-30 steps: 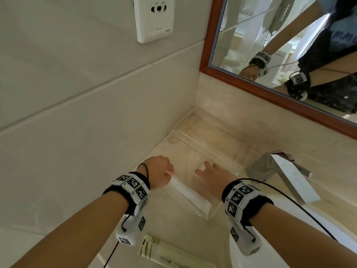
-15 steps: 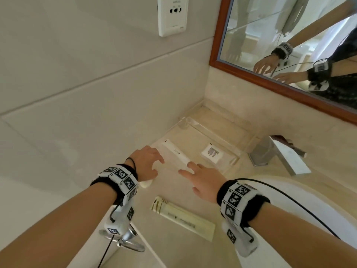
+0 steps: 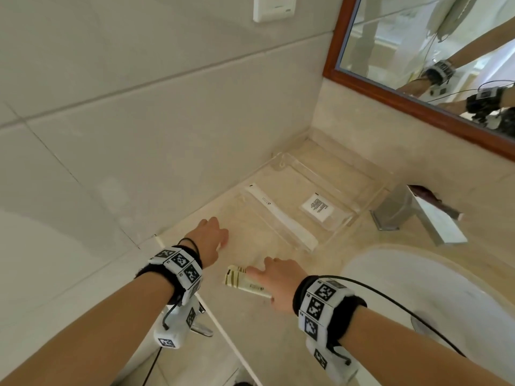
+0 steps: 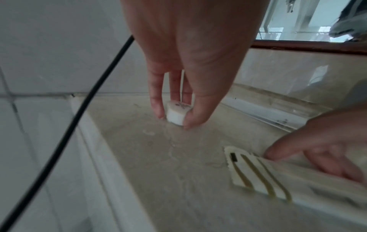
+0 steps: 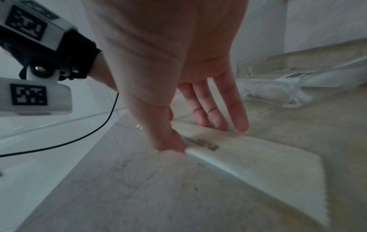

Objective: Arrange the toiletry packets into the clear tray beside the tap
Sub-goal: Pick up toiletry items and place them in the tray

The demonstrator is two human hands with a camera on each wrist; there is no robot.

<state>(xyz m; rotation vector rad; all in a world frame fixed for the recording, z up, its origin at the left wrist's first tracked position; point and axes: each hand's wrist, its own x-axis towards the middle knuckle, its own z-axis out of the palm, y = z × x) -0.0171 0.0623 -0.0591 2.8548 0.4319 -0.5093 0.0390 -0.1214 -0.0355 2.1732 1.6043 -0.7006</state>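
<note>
The clear tray (image 3: 338, 178) sits in the counter corner left of the tap (image 3: 412, 215). A long white packet (image 3: 281, 215) and a small clear packet with a white label (image 3: 317, 208) lie in it. On the counter in front of the tray, my left hand (image 4: 174, 121) pinches a small white round piece (image 4: 175, 117) between thumb and fingers. In the head view my left hand (image 3: 220, 240) hides that piece. My right hand (image 3: 259, 274) holds a cream packet with gold stripes (image 3: 241, 281) that lies flat, thumb on its near edge and fingers (image 5: 216, 119) on its far edge.
A white basin (image 3: 418, 296) lies to the right of my right hand. The tiled wall (image 3: 139, 135) runs along the left and a framed mirror (image 3: 390, 93) hangs behind the tap. The counter's left edge (image 3: 223, 330) drops off beside my left wrist.
Both hands have drawn back from the tray, leaving the long white packet in it. The left has closed on the round piece and the right has come down on the cream packet.
</note>
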